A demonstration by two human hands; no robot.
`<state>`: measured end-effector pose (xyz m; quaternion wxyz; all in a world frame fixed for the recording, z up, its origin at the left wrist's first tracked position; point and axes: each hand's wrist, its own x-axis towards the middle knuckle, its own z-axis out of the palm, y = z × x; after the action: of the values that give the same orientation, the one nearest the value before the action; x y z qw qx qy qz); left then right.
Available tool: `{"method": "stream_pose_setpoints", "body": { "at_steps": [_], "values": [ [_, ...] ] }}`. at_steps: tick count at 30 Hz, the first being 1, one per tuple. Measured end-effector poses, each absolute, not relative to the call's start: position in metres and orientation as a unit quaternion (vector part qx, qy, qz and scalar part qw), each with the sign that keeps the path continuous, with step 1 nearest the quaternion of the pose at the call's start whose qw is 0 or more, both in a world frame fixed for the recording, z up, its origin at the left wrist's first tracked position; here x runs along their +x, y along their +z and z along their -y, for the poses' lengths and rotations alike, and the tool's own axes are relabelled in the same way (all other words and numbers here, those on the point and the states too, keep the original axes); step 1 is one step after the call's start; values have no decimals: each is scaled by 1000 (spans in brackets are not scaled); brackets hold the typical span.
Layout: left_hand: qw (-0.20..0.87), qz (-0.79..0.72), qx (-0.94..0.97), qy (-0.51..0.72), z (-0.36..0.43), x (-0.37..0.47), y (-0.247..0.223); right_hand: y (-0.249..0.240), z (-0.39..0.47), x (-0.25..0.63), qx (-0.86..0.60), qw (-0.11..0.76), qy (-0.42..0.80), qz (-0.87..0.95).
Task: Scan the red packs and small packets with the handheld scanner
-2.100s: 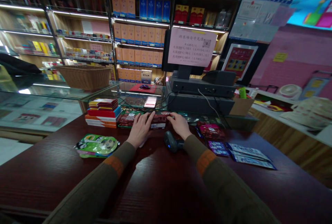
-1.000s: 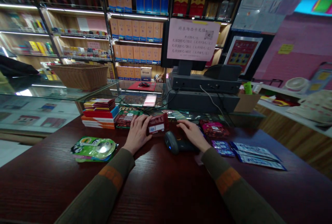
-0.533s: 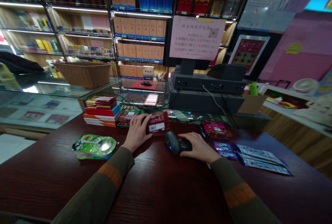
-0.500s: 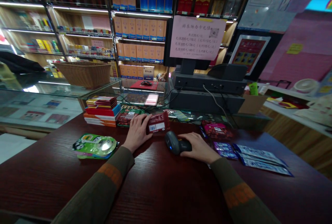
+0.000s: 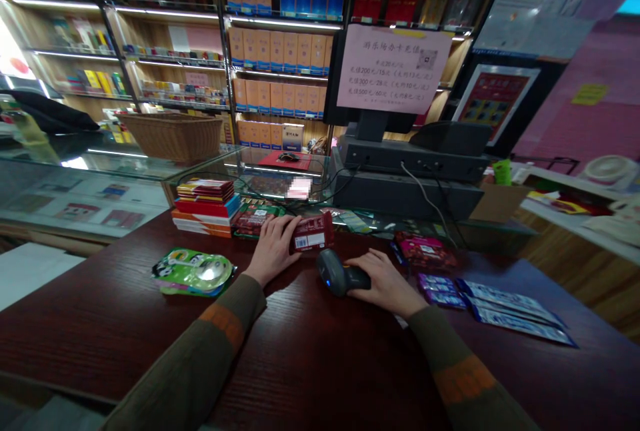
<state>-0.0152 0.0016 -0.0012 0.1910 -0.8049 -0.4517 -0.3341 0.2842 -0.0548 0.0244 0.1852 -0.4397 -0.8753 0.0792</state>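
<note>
My left hand (image 5: 274, 248) is closed on a dark red snack packet (image 5: 314, 232), whose white barcode label faces me. In my right hand (image 5: 387, 279) is a black handheld barcode scanner (image 5: 336, 272); a small blue light shows on its head, which points left, a little below the packet. Just behind my left hand lies a green and brown packet (image 5: 257, 216). A dark red and pink packet (image 5: 425, 250) lies beyond my right hand. Purple packets (image 5: 441, 290) and long blue-and-white packets (image 5: 517, 312) rest to the right of it.
A stack of red, white and orange boxes (image 5: 207, 208) stands at the back left of the brown counter (image 5: 300, 364). Nearer lies a green panda package (image 5: 195, 272). Behind are a wicker basket (image 5: 173, 136) and a register (image 5: 405, 178) with a pink sign (image 5: 393, 68).
The view has shifted slightly, so the background sits a little further right. My left hand still holds the red packet and my right hand the scanner, both nearly unmoved.
</note>
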Motion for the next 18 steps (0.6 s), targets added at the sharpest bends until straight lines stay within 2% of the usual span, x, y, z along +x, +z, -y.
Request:
{"method": "stream_pose_setpoints", "body": {
  "at_steps": [18],
  "values": [
    [214,449,-796,-345,-6,-16,-8,27,58,274,-399,188,63,895]
  ]
}}
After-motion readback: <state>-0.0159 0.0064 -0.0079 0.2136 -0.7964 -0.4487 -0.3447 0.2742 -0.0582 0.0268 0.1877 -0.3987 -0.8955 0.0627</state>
